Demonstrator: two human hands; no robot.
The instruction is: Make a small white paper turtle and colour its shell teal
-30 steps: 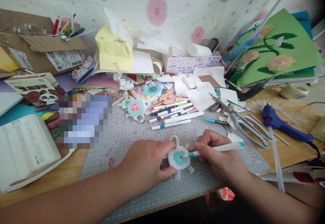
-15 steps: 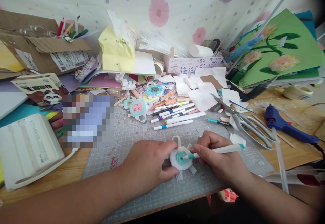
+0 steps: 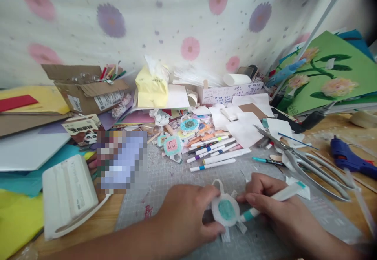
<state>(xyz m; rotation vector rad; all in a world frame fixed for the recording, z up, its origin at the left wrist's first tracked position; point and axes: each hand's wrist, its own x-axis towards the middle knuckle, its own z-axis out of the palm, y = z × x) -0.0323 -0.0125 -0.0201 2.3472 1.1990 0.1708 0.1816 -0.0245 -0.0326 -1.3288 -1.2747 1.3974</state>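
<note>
Marker (image 3: 272, 200) tip drawn back from teal centre of white cutout (image 3: 226, 209) to its right edge; camera tilted upward, both hands now lower in frame, more floral wall showing.

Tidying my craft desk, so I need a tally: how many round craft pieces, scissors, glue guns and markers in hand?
Round craft pieces: 3
Scissors: 1
Glue gun: 1
Held marker: 1
Total: 6

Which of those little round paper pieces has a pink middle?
The pink-centred piece lying left of the marker row. The piece farther back and the held piece have teal middles.
</note>
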